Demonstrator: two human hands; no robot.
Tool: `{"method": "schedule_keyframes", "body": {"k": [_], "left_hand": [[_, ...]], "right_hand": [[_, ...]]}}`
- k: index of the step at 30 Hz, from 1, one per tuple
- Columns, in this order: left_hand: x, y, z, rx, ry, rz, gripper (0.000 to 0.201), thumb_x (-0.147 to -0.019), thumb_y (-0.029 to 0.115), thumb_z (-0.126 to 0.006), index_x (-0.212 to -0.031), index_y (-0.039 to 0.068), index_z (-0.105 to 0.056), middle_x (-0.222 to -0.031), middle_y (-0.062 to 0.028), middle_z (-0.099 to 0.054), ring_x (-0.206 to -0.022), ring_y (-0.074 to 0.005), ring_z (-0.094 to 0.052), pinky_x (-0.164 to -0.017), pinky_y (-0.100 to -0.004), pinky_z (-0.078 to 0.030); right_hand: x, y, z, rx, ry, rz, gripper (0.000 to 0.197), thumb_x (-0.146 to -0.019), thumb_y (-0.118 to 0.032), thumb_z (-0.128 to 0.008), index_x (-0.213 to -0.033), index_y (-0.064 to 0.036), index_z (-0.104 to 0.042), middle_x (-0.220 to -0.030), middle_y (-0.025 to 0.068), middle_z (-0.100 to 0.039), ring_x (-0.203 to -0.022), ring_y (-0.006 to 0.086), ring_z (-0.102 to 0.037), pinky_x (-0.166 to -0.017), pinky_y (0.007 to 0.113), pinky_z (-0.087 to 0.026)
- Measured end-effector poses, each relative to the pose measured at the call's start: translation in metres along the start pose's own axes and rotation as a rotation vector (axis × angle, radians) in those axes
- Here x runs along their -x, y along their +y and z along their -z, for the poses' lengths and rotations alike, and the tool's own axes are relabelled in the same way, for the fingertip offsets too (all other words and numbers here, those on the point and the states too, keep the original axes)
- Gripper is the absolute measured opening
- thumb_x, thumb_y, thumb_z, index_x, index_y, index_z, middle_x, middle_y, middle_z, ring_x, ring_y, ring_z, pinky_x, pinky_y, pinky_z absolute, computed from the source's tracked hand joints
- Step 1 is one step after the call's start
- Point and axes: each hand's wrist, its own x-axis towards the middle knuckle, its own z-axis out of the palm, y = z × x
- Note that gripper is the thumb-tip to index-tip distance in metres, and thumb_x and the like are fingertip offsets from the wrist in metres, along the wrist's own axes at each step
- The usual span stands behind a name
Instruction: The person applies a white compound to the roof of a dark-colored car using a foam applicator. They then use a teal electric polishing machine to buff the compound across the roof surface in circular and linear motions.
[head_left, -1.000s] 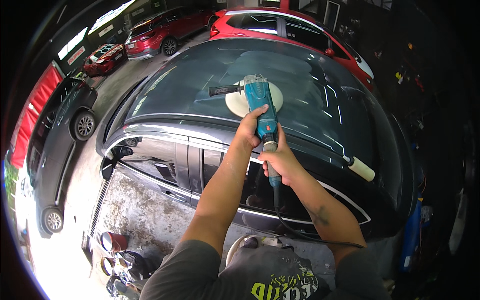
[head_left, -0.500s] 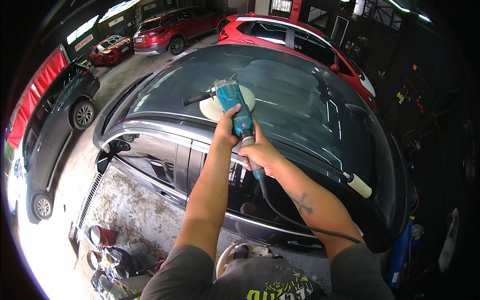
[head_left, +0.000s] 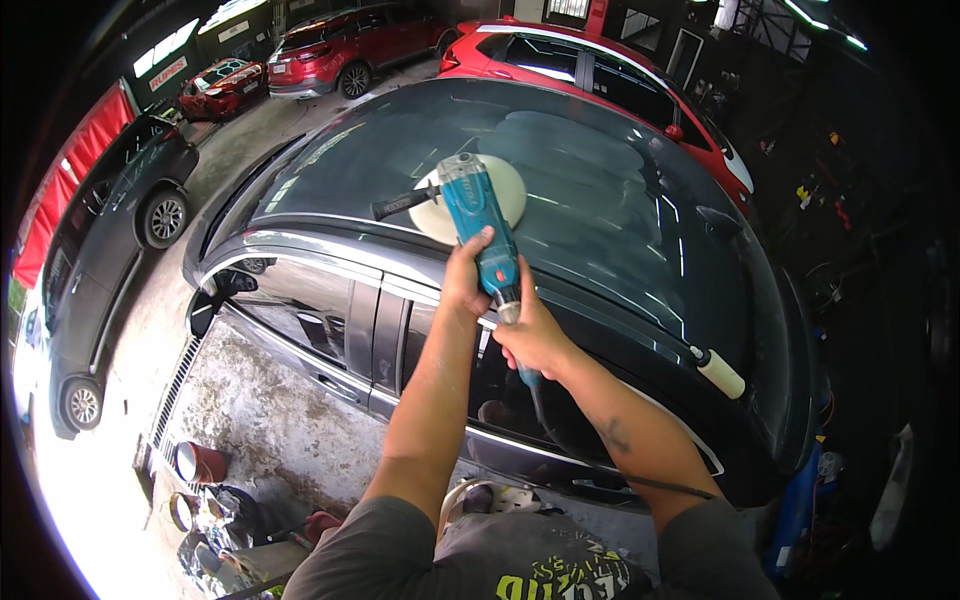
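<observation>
A teal car polisher [head_left: 474,208] with a black side handle and a grey head is in both my hands. Its round cream pad [head_left: 508,190] lies against the roof of a dark car [head_left: 590,220], near the roof's close edge. My left hand [head_left: 468,275] is closed on the body, thumb along its top. My right hand [head_left: 532,335] wraps round the rear grip below it. From the grip a black cord [head_left: 640,482] runs right, past my right forearm. The side handle sticks out to the left, with no hand on it.
A cream bottle [head_left: 722,375] lies on the roof's near right edge. Red cars [head_left: 540,58] stand beyond, and a dark SUV [head_left: 115,230] is at left. A reddish bucket [head_left: 203,462] and bagged clutter [head_left: 235,520] sit on the floor at lower left, beside a drain grate [head_left: 175,395].
The polisher and both hands have shifted slightly right and toward me across the roof. The pad now shows more to the right of the tool.
</observation>
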Motion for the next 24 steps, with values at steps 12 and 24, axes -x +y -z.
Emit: {"method": "schedule_keyframes", "body": {"k": [12, 24], "left_hand": [[0.075, -0.099, -0.079, -0.112, 0.039, 0.116, 0.073, -0.093, 0.02, -0.089, -0.148, -0.004, -0.048, -0.126, -0.0184, -0.065, -0.112, -0.0291, -0.069, -0.096, -0.0463, -0.061], [0.061, -0.073, -0.047, -0.065, 0.091, -0.018, 0.061, -0.094, 0.018, -0.087, -0.14, 0.0, -0.051, -0.12, -0.0156, -0.066, -0.102, -0.0258, -0.069, -0.088, -0.0441, -0.062]], "right_hand": [[0.102, 0.061, 0.059, -0.121, 0.153, -0.022, 0.13, -0.082, 0.012, -0.061, -0.177, -0.0343, 0.015, -0.093, 0.0102, -0.057, -0.057, 0.017, -0.061, -0.046, 0.035, -0.053], [0.064, 0.06, 0.045, -0.08, 0.019, 0.024, 0.13, -0.083, 0.013, -0.061, -0.177, -0.0349, 0.014, -0.096, 0.0107, -0.057, -0.057, 0.0175, -0.061, -0.046, 0.035, -0.052]]}}
